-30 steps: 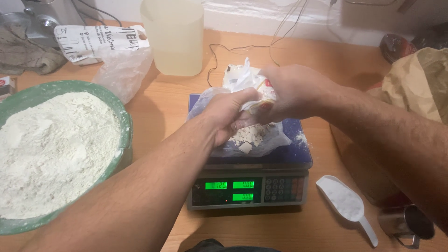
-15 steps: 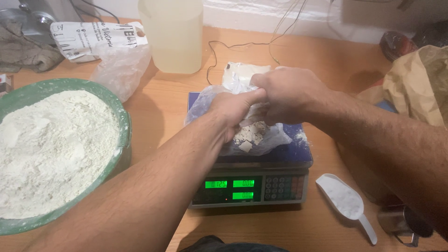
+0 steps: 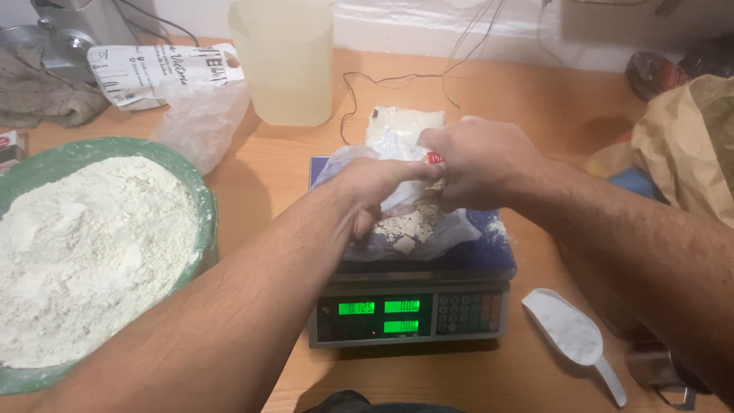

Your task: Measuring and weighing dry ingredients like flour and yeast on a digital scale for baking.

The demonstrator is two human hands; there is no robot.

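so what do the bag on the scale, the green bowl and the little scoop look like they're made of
The bag looks like thin clear plastic film: crinkled, glossy, its pale chunks showing through. Both the left hand and right hand pinch its top. The green bowl seems moulded plastic, matte and flour-dusted, though enamel can't be ruled out. The scoop looks like white, smooth plastic.

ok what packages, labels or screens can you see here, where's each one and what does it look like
Scale display: front of the scale, three green lit readouts beside a grey keypad.
Clear plastic bag: on the scale platform, pale crumbly chunks inside, gripped by left hand and right hand.
Printed bag: rear left, white label with dark print, clear plastic below.
Brown paper bag: right edge, crumpled.
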